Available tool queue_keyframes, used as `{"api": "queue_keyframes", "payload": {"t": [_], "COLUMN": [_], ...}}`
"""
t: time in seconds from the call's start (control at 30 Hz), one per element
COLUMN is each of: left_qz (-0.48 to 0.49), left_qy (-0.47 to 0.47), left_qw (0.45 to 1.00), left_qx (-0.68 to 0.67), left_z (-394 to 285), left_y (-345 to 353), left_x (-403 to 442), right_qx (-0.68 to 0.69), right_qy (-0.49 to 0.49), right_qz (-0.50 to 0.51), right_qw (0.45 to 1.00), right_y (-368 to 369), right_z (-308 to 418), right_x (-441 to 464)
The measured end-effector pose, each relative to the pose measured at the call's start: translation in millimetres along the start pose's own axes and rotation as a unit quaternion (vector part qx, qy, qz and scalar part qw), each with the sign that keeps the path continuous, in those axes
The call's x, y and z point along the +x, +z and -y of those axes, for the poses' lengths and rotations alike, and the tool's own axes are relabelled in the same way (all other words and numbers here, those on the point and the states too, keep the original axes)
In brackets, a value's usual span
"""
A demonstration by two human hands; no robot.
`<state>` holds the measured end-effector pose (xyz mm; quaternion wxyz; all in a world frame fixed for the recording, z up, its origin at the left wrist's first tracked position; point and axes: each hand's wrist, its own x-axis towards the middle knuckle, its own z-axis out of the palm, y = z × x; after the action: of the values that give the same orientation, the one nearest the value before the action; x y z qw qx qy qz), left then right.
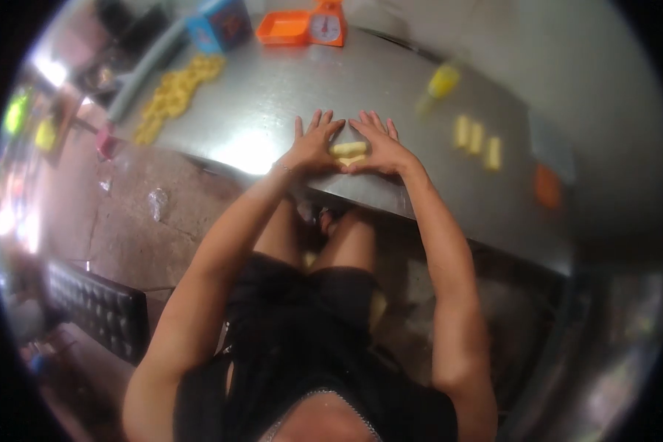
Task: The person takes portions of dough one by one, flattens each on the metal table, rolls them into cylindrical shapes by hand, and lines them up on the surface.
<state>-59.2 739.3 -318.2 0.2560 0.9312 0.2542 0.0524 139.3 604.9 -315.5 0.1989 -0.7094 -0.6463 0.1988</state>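
Note:
A pale yellow piece of dough (pixel 348 149) lies on the metal table near its front edge, with a crease running along its length. From its left end my left hand (pixel 315 149) holds it between thumb and forefinger, the other fingers spread. My right hand (pixel 381 149) grips the opposite end in the same way, its outer fingers pointing away from me. Both thumbs are at the near side of the dough. The parts of it under my fingers are hidden.
Three dough rolls (pixel 476 138) lie to the right on the metal table (pixel 295 81), near a blurred yellow bottle (pixel 443 79). Several ring-shaped dough pieces (pixel 171 92) are at the left. Behind stand an orange scale (pixel 326 27), an orange tray (pixel 283 28) and a blue box (pixel 219 26).

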Motion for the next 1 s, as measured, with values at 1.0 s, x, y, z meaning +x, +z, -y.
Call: {"api": "queue_keyframes", "payload": {"t": [1.0], "left_qz": [-0.048], "left_qy": [0.063], "left_qw": [0.993], "left_qx": [-0.086], "left_z": [0], "left_y": [13], "left_x": [-14], "right_qx": [0.091], "right_qy": [-0.003], "right_qz": [-0.054], "right_qw": [0.994], "right_y": [14], "right_z": [1], "right_x": [-19]}}
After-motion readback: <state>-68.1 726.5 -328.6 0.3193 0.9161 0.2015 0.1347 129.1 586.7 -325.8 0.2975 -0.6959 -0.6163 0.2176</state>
